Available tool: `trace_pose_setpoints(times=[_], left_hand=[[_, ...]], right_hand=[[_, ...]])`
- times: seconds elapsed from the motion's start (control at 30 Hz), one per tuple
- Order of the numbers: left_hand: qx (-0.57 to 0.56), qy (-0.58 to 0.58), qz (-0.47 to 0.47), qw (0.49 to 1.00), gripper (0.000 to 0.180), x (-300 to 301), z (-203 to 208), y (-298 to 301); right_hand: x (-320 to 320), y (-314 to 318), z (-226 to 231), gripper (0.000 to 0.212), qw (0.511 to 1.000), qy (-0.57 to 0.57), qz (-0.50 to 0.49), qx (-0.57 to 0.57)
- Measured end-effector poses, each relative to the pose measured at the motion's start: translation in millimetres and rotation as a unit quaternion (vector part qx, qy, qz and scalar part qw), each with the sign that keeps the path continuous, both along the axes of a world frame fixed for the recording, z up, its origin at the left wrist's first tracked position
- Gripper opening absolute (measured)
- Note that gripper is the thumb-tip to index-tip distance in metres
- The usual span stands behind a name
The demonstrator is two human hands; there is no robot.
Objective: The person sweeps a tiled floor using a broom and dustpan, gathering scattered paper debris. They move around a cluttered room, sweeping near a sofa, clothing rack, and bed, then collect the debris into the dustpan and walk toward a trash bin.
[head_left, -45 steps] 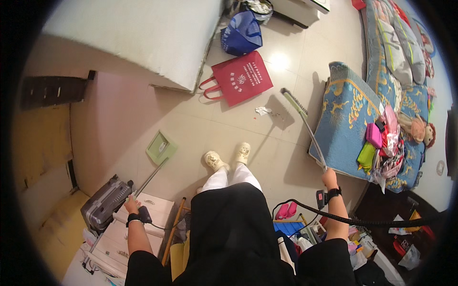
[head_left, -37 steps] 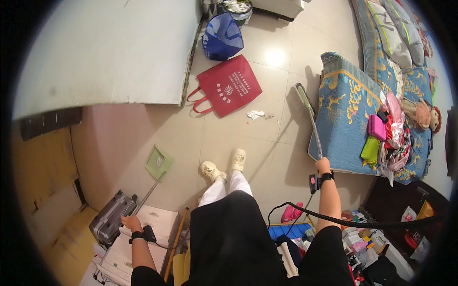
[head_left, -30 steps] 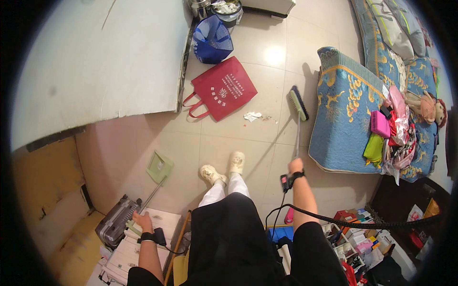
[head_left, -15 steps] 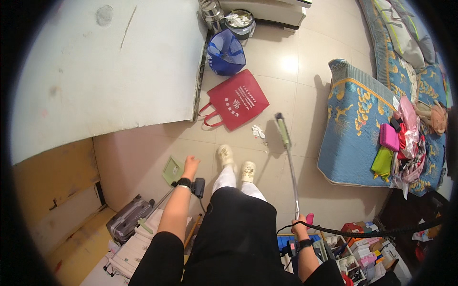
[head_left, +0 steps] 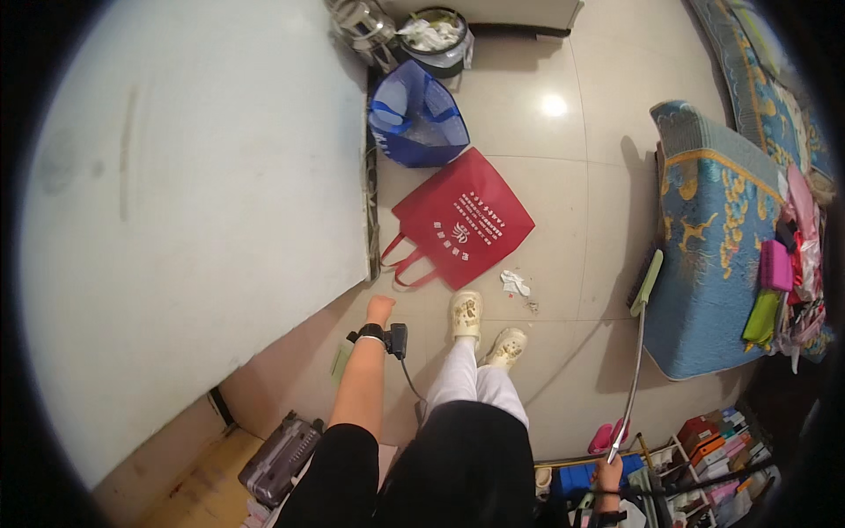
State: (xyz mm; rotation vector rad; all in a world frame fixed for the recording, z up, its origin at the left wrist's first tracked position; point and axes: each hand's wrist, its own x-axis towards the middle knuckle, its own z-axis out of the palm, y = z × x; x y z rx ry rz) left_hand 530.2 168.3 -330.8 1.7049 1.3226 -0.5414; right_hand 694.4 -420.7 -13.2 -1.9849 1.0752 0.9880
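Right hand (head_left: 607, 473) is clamped on the lower end of one long-handled broom (head_left: 640, 339), whose green head rests on the floor against the blue mattress (head_left: 713, 255). Left hand (head_left: 379, 309), curled shut and empty, hovers just beside one red bag (head_left: 460, 220). Also counted: one blue bag (head_left: 415, 119), two shoes (head_left: 465, 315), one grey suitcase (head_left: 280, 458).

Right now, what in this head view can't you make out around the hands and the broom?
- Right hand: small near the lower rim; its fingers on the broom handle are unresolved.
- Left hand: seen from behind; whether it holds anything is hidden.
- Debris by the red bag: too small to identify.
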Motion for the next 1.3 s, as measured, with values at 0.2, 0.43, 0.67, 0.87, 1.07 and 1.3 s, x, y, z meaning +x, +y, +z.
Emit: trace_pose_setpoints(times=[0.2,0.43,0.67,0.87,1.07,1.3], left_hand=[[-0.015,0.093,0.112,0.989,0.025,12.9,-107.5,18.7],[-0.024,0.054,0.372,0.926,0.060,37.9,-151.4,1.4],[-0.217,0.002,0.336,0.917,0.016,72.5,-119.4,-11.2],[-0.207,-0.056,0.288,0.933,0.016,115.5,25.3,-40.9],[-0.168,-0.148,0.143,0.964,0.014,185.1,226.0,-40.8],[-0.061,-0.276,0.064,0.957,0.015,273.5,408.0,-6.4]], right_hand=[[-35.9,-3.6,-66.1,0.016,0.999,0.031,-0.036,-0.025],[-68.8,-26.5,-106.6,0.011,0.987,0.152,0.035,-0.042],[-100.0,-62.7,-128.4,0.018,0.997,0.070,-0.021,-0.038],[-91.5,-72.5,-94.4,0.018,0.995,0.021,0.083,-0.060],[-70.7,-64.5,-40.1,0.015,0.987,-0.087,0.136,-0.024],[-76.4,-68.3,9.0,0.013,0.990,0.043,0.131,-0.032]])
